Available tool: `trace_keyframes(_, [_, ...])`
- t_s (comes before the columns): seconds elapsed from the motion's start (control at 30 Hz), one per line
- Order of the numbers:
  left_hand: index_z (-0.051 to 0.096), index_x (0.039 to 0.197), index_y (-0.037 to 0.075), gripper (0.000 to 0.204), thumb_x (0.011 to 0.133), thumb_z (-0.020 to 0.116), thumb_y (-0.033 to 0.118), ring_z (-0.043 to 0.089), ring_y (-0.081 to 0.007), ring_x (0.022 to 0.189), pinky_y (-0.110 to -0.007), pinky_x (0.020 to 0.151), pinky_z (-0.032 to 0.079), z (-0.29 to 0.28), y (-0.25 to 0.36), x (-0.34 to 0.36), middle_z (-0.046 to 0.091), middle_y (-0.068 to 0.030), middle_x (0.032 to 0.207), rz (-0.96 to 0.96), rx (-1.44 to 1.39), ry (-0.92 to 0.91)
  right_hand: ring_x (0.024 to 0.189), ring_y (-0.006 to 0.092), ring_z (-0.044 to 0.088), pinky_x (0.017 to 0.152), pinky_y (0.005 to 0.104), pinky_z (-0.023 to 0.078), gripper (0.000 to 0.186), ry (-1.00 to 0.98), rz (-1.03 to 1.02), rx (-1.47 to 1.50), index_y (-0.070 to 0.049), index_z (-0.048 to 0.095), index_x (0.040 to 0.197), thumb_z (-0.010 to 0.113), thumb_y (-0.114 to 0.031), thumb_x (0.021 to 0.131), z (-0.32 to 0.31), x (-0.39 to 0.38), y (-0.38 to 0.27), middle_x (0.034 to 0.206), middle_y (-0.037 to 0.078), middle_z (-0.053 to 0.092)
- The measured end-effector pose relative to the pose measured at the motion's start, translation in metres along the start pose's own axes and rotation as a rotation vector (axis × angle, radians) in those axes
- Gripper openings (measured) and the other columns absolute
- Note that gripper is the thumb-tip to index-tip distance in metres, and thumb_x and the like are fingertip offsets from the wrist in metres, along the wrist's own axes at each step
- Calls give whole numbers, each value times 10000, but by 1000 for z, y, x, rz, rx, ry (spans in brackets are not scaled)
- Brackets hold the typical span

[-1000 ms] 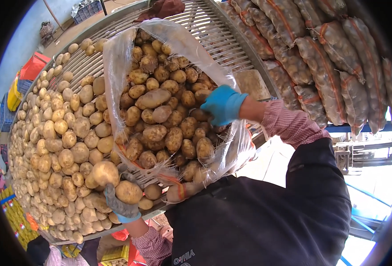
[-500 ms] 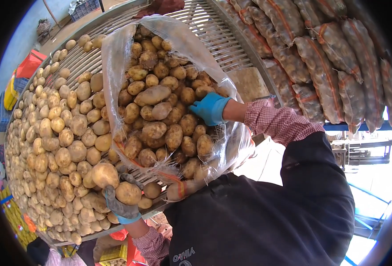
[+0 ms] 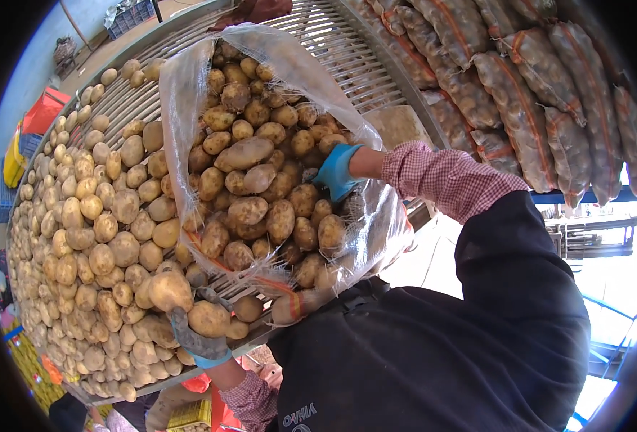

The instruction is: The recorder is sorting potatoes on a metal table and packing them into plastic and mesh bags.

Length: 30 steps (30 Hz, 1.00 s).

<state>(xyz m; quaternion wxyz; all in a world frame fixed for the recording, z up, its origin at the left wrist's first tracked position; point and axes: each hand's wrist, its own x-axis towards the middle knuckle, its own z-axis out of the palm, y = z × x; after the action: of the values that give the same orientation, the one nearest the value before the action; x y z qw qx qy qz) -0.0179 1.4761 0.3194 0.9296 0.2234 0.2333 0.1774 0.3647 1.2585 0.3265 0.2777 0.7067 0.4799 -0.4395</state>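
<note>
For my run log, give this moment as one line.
left hand: holding potato | right hand: gripping sack | sack: open, on roller table

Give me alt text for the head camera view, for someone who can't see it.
A clear plastic sack full of brown potatoes lies on a slatted metal sorting table. The right hand, in a blue glove, presses on the sack; the gloved left hand holds a potato at its lower edge. Loose potatoes lie left, filled mesh sacks right.

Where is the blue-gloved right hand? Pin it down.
In the head view, the blue-gloved right hand lies right of centre, pressed on the clear plastic sack of brown potatoes, which rests on the metal slatted sorting table.
</note>
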Motion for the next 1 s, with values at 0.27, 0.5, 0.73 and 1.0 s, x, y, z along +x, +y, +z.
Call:
trace_keyframes(0.27, [467, 1441, -3, 708, 989, 565, 533, 653, -314, 930, -501, 720, 572, -10, -7, 4, 665, -197, 1097, -8, 23, 7, 1200, 359, 657, 1011, 442, 514, 719, -34, -70, 230, -204, 554, 1486, 709, -412, 815, 14, 17, 19, 1341, 121, 690])
trace_keyframes(0.5, [505, 1381, -58, 741, 914, 657, 498, 664, -312, 840, -460, 689, 584, 10, -11, 6, 672, -207, 1000, 23, 0, 139, 1166, 370, 668, 969, 463, 526, 736, -116, -14, 305, -124, 543, 1470, 723, -369, 799, -2, 21, 12, 1285, 180, 700])
trace_keyframes(0.73, [508, 1377, -64, 734, 927, 637, 501, 661, -304, 821, -450, 674, 575, 12, -12, 9, 676, -190, 968, 0, 13, 77, 1130, 364, 683, 938, 469, 542, 713, -33, -6, 236, -118, 572, 1440, 728, -389, 799, 0, 15, 1, 1268, 171, 707])
trace_keyframes(1.0, [513, 1376, -54, 716, 944, 615, 507, 658, -304, 864, -463, 692, 576, 5, -14, 4, 671, -193, 1024, 30, -1, 106, 1269, 332, 613, 1018, 467, 508, 820, -147, -118, 473, -100, 488, 1516, 792, -359, 800, 0, 19, 13, 1439, 143, 612])
